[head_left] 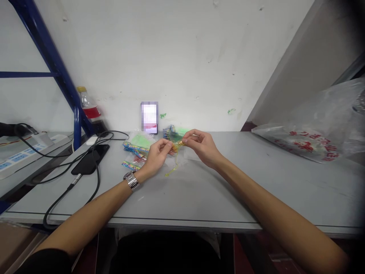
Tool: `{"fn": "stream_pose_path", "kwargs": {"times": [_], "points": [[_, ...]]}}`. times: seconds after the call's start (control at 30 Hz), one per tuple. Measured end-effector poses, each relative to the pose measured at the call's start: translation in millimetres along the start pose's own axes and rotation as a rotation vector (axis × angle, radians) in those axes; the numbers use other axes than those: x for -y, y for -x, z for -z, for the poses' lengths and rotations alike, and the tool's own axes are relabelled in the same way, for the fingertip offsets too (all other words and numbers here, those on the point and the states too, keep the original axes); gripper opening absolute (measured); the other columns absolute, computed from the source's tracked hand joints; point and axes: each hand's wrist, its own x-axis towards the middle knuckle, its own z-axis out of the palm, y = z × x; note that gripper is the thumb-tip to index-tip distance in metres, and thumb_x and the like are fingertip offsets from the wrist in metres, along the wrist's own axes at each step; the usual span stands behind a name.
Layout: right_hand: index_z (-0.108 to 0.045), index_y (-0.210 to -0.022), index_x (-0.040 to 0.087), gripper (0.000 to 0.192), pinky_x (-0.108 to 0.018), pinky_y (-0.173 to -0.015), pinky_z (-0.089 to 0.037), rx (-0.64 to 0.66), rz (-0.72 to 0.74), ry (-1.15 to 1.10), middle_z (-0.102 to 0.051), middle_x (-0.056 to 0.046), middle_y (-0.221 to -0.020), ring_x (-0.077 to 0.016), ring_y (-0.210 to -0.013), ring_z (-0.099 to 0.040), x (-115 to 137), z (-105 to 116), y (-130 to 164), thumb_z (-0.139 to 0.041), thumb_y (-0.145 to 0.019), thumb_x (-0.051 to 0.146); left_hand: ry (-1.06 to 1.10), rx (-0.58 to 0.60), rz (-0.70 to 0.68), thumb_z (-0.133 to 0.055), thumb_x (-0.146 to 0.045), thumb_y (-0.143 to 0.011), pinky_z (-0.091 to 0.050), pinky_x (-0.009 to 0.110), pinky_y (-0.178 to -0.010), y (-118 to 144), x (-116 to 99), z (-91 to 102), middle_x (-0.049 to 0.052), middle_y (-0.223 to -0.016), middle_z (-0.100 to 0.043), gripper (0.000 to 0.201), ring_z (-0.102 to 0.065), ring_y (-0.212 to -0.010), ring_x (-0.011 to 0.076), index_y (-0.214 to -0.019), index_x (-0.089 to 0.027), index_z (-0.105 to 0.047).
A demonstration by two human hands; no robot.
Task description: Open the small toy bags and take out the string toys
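Left hand (157,154), right hand (203,146): each pinching yellow film (179,144) between thumb and fingers. Film: between the hands, over the surface (185,201); looks thin, could tear under uneven pull. Tail (167,174): loose, dangling; might snag. Packets (135,147): beside left hand; a wrist sweep could scatter them.
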Motion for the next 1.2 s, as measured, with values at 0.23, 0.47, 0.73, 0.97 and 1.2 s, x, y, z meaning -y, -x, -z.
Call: {"fn": "stream_pose_path", "kwargs": {"times": [0.23, 0.47, 0.73, 0.97, 1.2], "points": [[-0.059, -0.094, 0.020, 0.029, -0.032, -0.068, -0.050, 0.096, 0.045, 0.031, -0.066, 0.001, -0.071, -0.0137, -0.066, -0.060, 0, 1, 2, -0.074, -0.071, 0.028, 0.079, 0.086, 0.033, -0.067, -0.047, -0.081, -0.051, 0.028, -0.071, 2, 4, -0.1, 0.003, -0.079, -0.063, 0.032, -0.062, -0.074, 0.0137, -0.080, -0.015, -0.060], [-0.058, -0.099, 0.021, 0.029, -0.031, -0.064, -0.047, 0.232, 0.050, 0.038, -0.065, 0.001, -0.071, -0.0128, -0.062, -0.056, 3, 3, 3, -0.071, -0.073, 0.026, 0.097, 0.152, 0.083, -0.069, -0.043, -0.081, -0.048, 0.026, -0.070, 6, 3, -1.3, 0.002, -0.078, -0.065, 0.031, -0.061, -0.072, 0.0113, -0.084, -0.016, -0.054], [-0.057, -0.094, 0.020, 0.026, -0.033, -0.068, -0.049, 0.151, 0.061, 0.076, -0.064, 0.002, -0.066, -0.0139, -0.063, -0.059, 5, 1, 4, -0.069, -0.071, 0.023, 0.125, 0.153, 0.103, -0.077, -0.037, -0.074, -0.047, 0.027, -0.071, 7, -1, 0.5, 0.000, -0.075, -0.065, 0.033, -0.062, -0.070, 0.0112, -0.089, -0.017, -0.055], [-0.054, -0.101, 0.020, 0.037, -0.031, -0.060, -0.049, 0.238, 0.075, 0.140, -0.065, 0.001, -0.069, -0.0128, -0.059, -0.058, 7, -1, 5, -0.073, -0.071, 0.029, 0.029, 0.180, 0.127, -0.076, -0.043, -0.073, -0.048, 0.027, -0.071, 7, -6, -1.0, 0.005, -0.081, -0.068, 0.037, -0.062, -0.073, 0.0132, -0.091, -0.013, -0.063], [-0.054, -0.102, 0.022, 0.041, -0.033, -0.068, -0.051, 0.102, 0.113, 0.143, -0.066, -0.001, -0.078, -0.0141, -0.067, -0.061, 4, -2, 4, -0.076, -0.071, 0.035, 0.077, 0.121, 0.061, -0.073, -0.044, -0.075, -0.046, 0.027, -0.070, 5, -4, -0.5, 0.000, -0.073, -0.061, 0.031, -0.056, -0.069, 0.0115, -0.079, -0.016, -0.061]]}}
